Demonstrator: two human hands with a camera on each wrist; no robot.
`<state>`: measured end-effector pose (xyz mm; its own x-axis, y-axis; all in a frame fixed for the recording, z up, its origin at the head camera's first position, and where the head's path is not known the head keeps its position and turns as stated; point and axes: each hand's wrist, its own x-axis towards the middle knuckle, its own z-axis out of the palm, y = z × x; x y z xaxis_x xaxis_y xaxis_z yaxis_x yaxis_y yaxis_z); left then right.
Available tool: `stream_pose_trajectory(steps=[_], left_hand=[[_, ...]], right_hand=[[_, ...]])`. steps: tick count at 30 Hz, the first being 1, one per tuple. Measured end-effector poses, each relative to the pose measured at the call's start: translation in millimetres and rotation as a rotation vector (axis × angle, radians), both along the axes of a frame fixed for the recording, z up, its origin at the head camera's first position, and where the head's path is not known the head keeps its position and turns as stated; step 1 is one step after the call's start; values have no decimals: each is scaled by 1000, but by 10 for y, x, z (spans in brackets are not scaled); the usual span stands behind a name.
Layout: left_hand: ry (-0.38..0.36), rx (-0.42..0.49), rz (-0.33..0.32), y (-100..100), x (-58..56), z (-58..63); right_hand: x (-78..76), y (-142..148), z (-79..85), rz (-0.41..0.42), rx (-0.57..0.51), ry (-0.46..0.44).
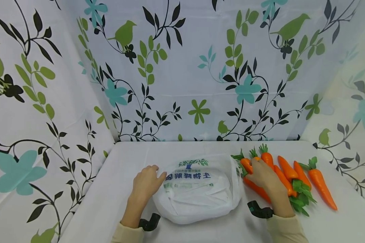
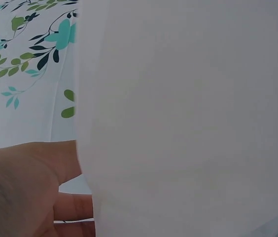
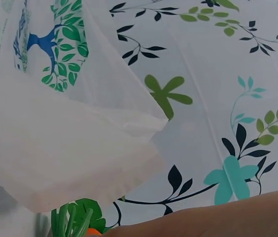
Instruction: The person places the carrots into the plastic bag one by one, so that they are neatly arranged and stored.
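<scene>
A white plastic bag (image 1: pixel 197 194) printed with a tree and blue characters lies puffed up in the middle of the table. My left hand (image 1: pixel 146 184) is at the bag's left side, thumb tip right at its edge and spread away from the fingers. In the left wrist view the bag (image 2: pixel 188 118) hides those fingertips. Right of the bag, my right hand (image 1: pixel 263 175) reaches down over a carrot (image 1: pixel 246 165) with green leaves, thumb and forefinger on either side of it. I cannot tell whether they grip it. Its fingers are hidden in the right wrist view.
Several more orange carrots lie in a loose pile under and beside the right hand, including a separate carrot (image 1: pixel 322 187) at the far right. The white table (image 1: pixel 124 155) backs onto a patterned curtain (image 1: pixel 176 84) with leaves and birds, which also hangs along both sides.
</scene>
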<state>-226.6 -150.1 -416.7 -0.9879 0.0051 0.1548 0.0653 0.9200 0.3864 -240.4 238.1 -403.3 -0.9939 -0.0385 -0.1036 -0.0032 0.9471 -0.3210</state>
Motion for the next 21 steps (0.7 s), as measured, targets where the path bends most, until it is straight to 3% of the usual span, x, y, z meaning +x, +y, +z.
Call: stream_pose_trajectory(steps=[13, 21], left_hand=[[19, 30, 30, -19, -3, 18], [27, 21, 37, -14, -2, 9]], right_hand=[[-22, -3, -35, -60, -26, -102], [-40, 15, -62, -48, -28, -119]])
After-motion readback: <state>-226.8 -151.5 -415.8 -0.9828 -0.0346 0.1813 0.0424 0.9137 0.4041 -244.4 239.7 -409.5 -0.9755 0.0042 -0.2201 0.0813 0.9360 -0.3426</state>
